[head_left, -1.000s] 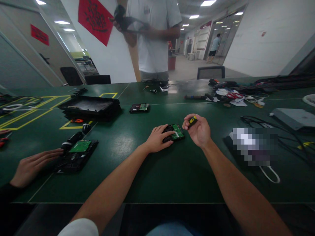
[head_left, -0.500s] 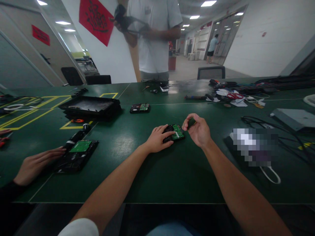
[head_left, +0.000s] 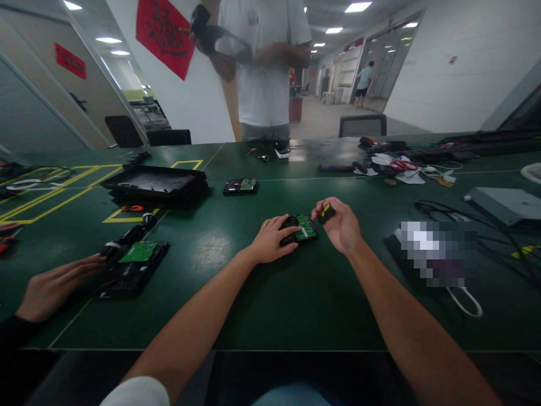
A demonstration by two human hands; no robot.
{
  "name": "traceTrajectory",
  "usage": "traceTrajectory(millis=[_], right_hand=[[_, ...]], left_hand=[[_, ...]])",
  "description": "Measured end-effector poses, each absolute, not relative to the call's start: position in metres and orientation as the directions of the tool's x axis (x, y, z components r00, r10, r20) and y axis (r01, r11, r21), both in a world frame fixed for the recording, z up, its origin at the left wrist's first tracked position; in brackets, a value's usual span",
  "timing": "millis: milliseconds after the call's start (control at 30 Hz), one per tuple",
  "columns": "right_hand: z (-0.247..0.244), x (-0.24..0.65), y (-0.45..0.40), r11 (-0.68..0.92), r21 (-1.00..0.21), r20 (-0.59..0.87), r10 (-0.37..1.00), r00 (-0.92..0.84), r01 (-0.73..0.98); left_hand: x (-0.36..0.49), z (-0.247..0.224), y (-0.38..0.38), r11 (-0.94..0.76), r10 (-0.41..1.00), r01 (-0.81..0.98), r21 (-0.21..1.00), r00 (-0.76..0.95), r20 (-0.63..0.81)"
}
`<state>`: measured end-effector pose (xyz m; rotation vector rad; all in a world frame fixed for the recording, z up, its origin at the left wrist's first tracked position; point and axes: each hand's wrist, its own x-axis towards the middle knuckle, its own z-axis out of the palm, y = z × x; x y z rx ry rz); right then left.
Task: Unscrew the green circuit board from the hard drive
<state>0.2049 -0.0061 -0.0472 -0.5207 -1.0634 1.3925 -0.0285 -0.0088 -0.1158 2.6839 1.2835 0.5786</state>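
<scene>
Black trays (head_left: 156,183) stacked on green table (head_left: 236,304), left side. Small orange object (head_left: 133,208) near trays. Yellow tape (head_left: 17,223) on tabletop at left. Papers (head_left: 409,177) and red handles (head_left: 402,165) in clutter at far right. Grey box (head_left: 505,203) at right, black cables beside it. Pixelated item (head_left: 431,254) nearer, white loop (head_left: 477,307) at its end. Person (head_left: 264,84) in white shirt standing across table, dark object (head_left: 207,28) held up. Mesh-backed chair (head_left: 362,125) beyond table.

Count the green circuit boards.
3: one board partly under the left hand, a second board by the co-worker's hand, a third board farther back, right of the black trays. Others may be hidden.
</scene>
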Motion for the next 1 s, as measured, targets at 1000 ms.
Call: traceTrajectory(millis=[1000], right_hand=[[-0.0473, 0.2069, -0.0030, 0.167, -0.837, 0.287, 0.945, -0.159, -0.521]], left_hand=[[-0.0279, -0.1147, -0.0091, -0.628, 0.776, 0.731, 0.268, 0.565, 0.281]])
